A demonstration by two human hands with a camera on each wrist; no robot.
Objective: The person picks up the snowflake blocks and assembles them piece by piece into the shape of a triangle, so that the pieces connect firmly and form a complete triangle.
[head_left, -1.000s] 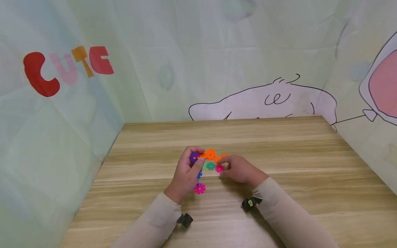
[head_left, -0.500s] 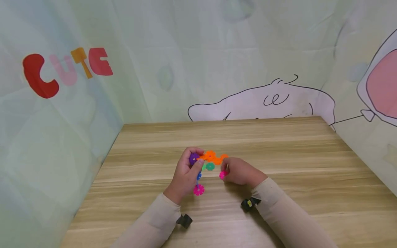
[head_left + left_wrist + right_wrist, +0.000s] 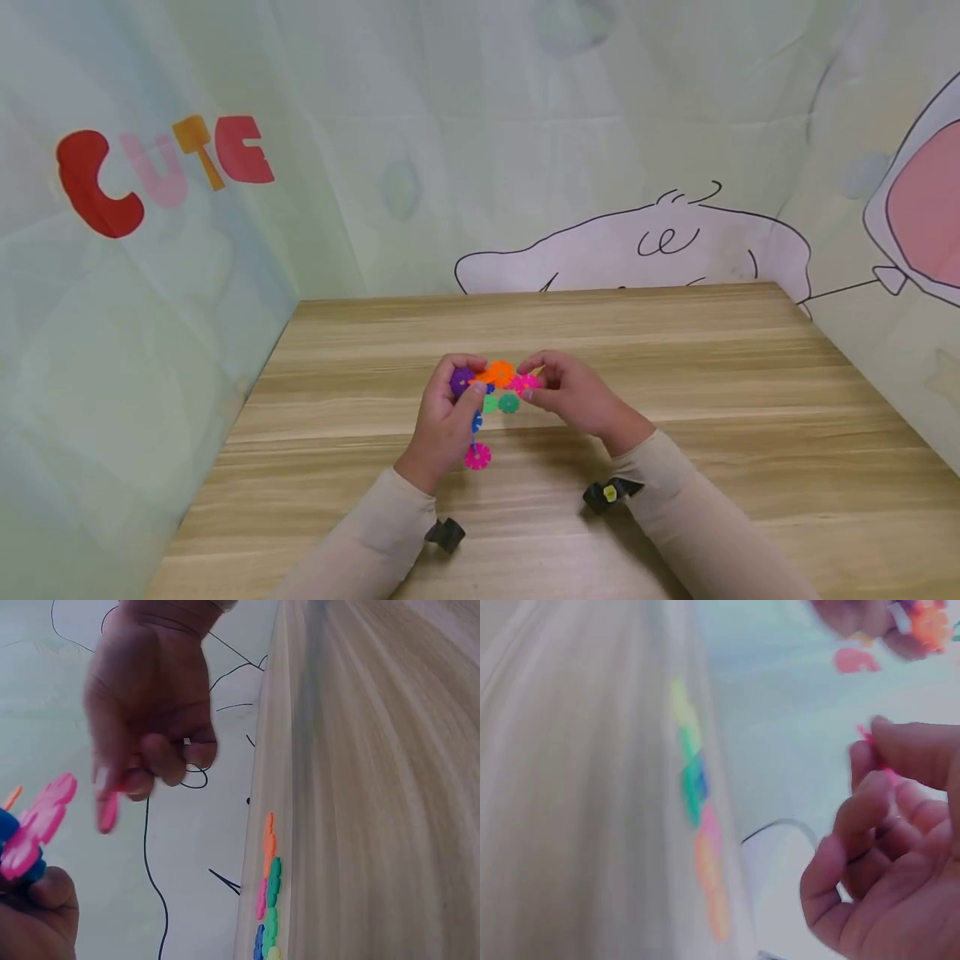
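Observation:
My left hand [image 3: 442,429] holds a cluster of joined plastic snowflake discs. A purple disc [image 3: 462,382] sits within its curled fingers and an orange disc [image 3: 501,374] points right. Below the thumb are a blue disc [image 3: 477,422] and a pink disc [image 3: 477,457], seen edge-on as a pink disc [image 3: 46,814] in the left wrist view. My right hand [image 3: 581,396] pinches a single pink snowflake disc [image 3: 525,384] between thumb and fingers, close to the orange one. The right wrist view shows its pink edge [image 3: 889,775] between the fingertips. Whether the discs touch, I cannot tell.
Loose discs lie on the wooden table [image 3: 360,350] beyond the hands: light green [image 3: 490,404], teal [image 3: 508,403], orange [image 3: 270,840], pink [image 3: 261,898] and blue [image 3: 259,941]. A printed cloth wall stands behind the table.
My right hand has taken a pink disc from among the loose pieces, first drawing it nearer me, then raising it towards the cluster. My left hand has shifted slightly left with its cluster.

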